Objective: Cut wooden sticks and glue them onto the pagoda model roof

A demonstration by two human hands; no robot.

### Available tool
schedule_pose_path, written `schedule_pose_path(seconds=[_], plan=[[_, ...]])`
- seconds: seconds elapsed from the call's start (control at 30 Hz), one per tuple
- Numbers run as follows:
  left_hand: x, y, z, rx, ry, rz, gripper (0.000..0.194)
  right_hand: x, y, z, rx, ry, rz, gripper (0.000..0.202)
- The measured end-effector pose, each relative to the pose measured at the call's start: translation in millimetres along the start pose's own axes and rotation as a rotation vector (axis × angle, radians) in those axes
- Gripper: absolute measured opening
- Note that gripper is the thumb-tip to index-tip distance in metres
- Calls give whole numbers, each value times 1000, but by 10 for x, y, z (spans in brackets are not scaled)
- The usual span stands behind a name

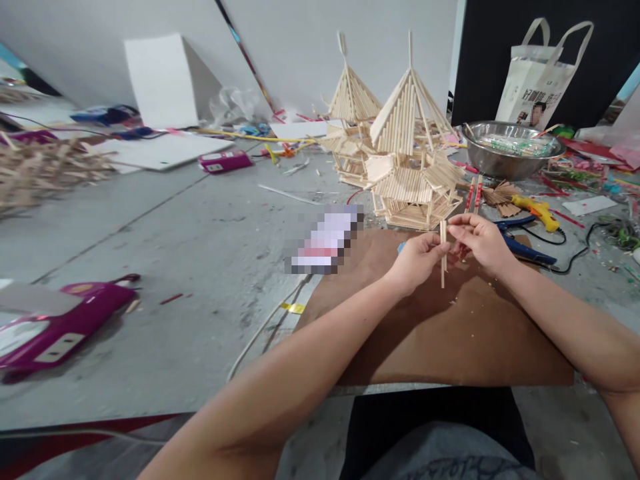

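Paper, brown and creased (435, 347), covers the near edge of the surface (200, 280), and both hands work above its far part. The left hand (423, 259) is closed in a pinch, thumb and fingers around slim wooden sticks (443, 270) at about their middle. The right hand (475, 239) has its fingers curled, thumb and forefinger drawn together beside the upper part of the sticks; whether they grip or only steady them, I cannot tell. The sticks stand nearly upright, side by side, their lower ends free below the left hand.

The step in hand looks like lining the sticks up. To do it well, keep the left pinch firm but light, let the right fingertips nudge from the top, and check both edges for a gap; pressing hard may twist or snap such thin wood.

A purple power strip (80, 320) lies well apart to the left, a blurred-out phone (327, 233) nearer. Beyond the right hand are a blue-handled tool (533, 252) and a yellow glue gun (543, 212). Farther on stand two stick pavilions with pointed roofs (413, 193), then a metal bowl (493, 160) and a white bag (530, 87).
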State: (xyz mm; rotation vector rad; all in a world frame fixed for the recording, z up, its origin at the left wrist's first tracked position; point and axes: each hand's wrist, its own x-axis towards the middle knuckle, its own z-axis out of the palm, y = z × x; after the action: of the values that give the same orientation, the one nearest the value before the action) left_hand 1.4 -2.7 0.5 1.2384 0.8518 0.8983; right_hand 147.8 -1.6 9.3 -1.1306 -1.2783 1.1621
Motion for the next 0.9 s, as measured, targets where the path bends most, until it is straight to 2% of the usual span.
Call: schedule_pose_path(seconds=[0.07,0.13,0.27,0.43,0.67,0.9], plan=[[14,-2,-24,-6,93,88,18,6,-3,-6,-48,64,-46,33],[31,0,-52,-36,172,168,19,4,2,-6,-115,60,-55,33],[50,-2,-72,-95,249,273,22,-29,32,37,-234,-123,-19,31],[31,-12,-28,-123,251,275,23,-67,82,99,-217,-238,-84,29],[18,-6,-16,-155,232,294,23,-82,84,106,-244,-243,-137,31],[53,-33,-43,-132,234,304,23,-69,82,79,-338,-299,-126,28]])
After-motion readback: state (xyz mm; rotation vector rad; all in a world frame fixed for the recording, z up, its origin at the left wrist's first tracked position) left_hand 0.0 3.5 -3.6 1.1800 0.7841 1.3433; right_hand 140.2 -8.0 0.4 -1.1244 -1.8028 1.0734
